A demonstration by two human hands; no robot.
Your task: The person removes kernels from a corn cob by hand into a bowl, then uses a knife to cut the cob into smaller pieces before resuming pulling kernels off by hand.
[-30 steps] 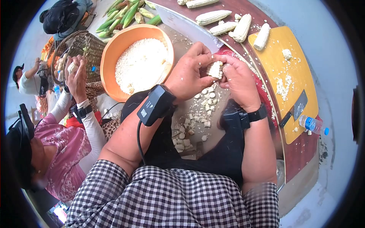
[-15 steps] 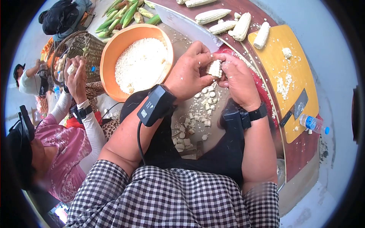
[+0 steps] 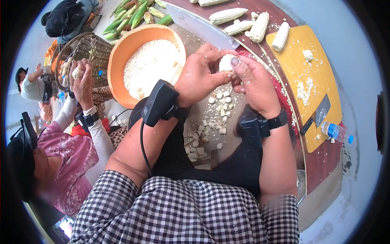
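Note:
Between my two hands is a short piece of white corn cob point(image 3: 226, 63), partly covered by my fingers. My left hand point(image 3: 204, 75) grips it from the left, fingers above and thumb below. My right hand point(image 3: 256, 83) holds its right side, with the thumb pressed on the kernels. Left of my hands stands an orange basin point(image 3: 115, 77) holding many loose white kernels point(image 3: 148, 67). Below my hands, cob pieces point(image 3: 221, 107) lie scattered on the ground.
A dark red table point(image 3: 325, 168) at right bears whole white cobs point(image 3: 260, 27), a yellow cutting board point(image 3: 325, 81), a cleaver point(image 3: 323, 109) and a water bottle point(image 3: 334, 131). A co-worker point(image 3: 67, 162) sits at left near a wicker basket point(image 3: 92, 57). Corn in husks point(image 3: 134, 16) lies behind.
My left wrist has turned slightly, and the cob piece has rotated between my fingers. My right thumb has moved over onto its upper side.

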